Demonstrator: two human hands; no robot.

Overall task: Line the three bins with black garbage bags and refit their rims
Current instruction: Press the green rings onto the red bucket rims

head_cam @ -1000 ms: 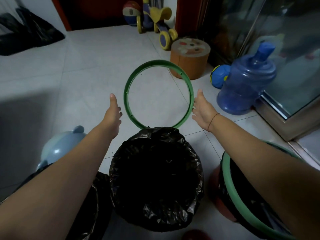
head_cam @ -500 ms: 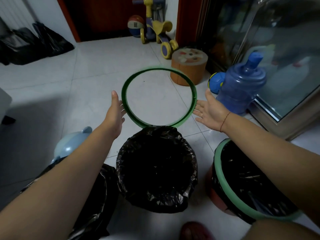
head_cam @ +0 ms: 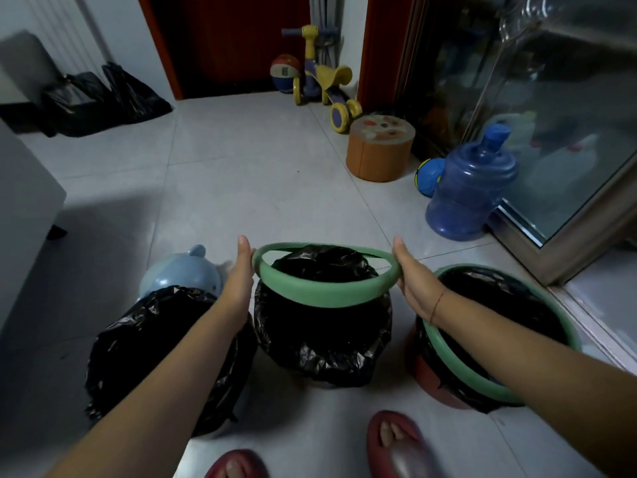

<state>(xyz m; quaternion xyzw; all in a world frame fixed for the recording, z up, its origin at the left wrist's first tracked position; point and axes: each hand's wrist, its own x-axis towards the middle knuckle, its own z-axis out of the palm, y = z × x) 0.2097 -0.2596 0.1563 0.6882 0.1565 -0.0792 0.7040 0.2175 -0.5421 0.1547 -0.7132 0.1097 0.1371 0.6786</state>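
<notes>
Three bins stand in a row on the floor, each lined with a black bag. My left hand (head_cam: pixel 241 270) and my right hand (head_cam: pixel 410 277) hold a loose green rim (head_cam: pixel 327 293) by its two sides, tilted just above the middle bin (head_cam: pixel 324 346). Both thumbs lie along the rim's outer edge; the fingers are hidden beneath it. The right bin (head_cam: pixel 431 381) has a green rim (head_cam: pixel 458 363) seated over its bag. The left bin (head_cam: pixel 148 339) shows only crumpled bag, partly behind my left forearm.
A pale blue domed lid (head_cam: pixel 179 274) lies behind the left bin. A blue water jug (head_cam: pixel 468 188), a blue ball (head_cam: pixel 429 181) and an orange stool (head_cam: pixel 379 150) stand at the right by a glass door. Black bags (head_cam: pixel 103 101) lie far left. My red slippers (head_cam: pixel 396 446) are near.
The green rim has come from upright and far out in front down to nearly flat over the middle bin. Both hands drew back towards me with it.
</notes>
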